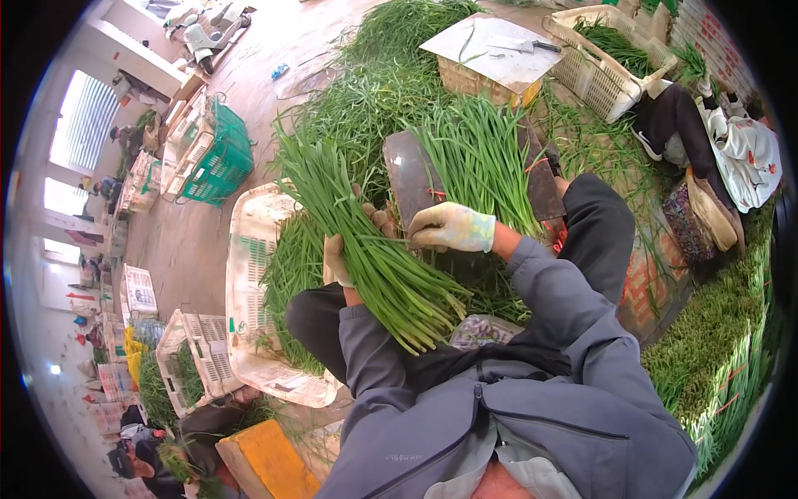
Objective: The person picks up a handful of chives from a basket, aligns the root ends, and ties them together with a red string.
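My gloved left hand [337,259] is wrapped around a large bunch of garlic chives [366,249], its fingertips showing at the far side of the leaves. The pale stem ends point toward my lap and the green tips point away to the left. At the bunch's right edge, my gloved right hand [455,227] has its fingers curled together; whatever they may pinch is too small to make out. Beyond it, another pile of chives [486,158] lies across a dark low board [407,170], with red ties near the board's edges.
A white plastic crate [241,299] with chives stands at my left. Loose chives [399,91] heap up ahead. A knife [524,43] lies on a white board [474,54] over a crate. Bundled chives [706,366] line the right. Other people [150,457] sit at the left.
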### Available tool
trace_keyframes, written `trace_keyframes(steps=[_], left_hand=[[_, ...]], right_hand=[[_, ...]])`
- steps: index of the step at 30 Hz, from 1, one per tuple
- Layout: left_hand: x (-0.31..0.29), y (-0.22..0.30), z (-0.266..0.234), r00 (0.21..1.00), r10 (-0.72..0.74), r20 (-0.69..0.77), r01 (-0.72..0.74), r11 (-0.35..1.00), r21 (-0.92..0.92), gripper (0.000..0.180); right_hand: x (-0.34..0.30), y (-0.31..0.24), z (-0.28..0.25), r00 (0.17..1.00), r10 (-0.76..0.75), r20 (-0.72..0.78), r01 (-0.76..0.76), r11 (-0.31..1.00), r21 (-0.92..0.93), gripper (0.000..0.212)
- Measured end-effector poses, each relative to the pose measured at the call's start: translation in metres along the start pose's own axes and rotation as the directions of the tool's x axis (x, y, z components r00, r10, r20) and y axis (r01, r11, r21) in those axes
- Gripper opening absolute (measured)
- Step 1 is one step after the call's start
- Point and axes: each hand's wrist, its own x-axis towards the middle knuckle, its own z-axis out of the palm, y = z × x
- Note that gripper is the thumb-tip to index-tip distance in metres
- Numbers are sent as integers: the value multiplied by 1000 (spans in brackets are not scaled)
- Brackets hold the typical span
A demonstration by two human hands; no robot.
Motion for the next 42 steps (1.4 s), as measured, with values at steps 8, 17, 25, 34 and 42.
trace_keyframes(steps=[8, 17, 25, 34, 42], left_hand=[[0, 9, -45, 998, -62, 6, 62, 991, -119, 72], [7, 21, -35, 987, -39, 157, 89, 941, -325, 47], [-1, 41, -60, 997, 20, 79, 3, 961, -275, 45], [10, -34, -35, 941, 175, -290, -52, 921, 386, 44], [7, 22, -13, 869, 222, -442, 178, 693, 699, 62]], right_hand=[[-55, 58, -7, 988, 152, 38, -138, 957, -255, 24], [-86, 166, 3, 669, 704, 238, -168, 456, -874, 31], [-67, -3, 13, 950, -37, -311, -33, 976, -217, 53], [31, 30, 52, 989, 33, -142, -23, 997, 72, 95], [-16, 62, 7, 960, 270, -75, -92, 556, 826, 42]])
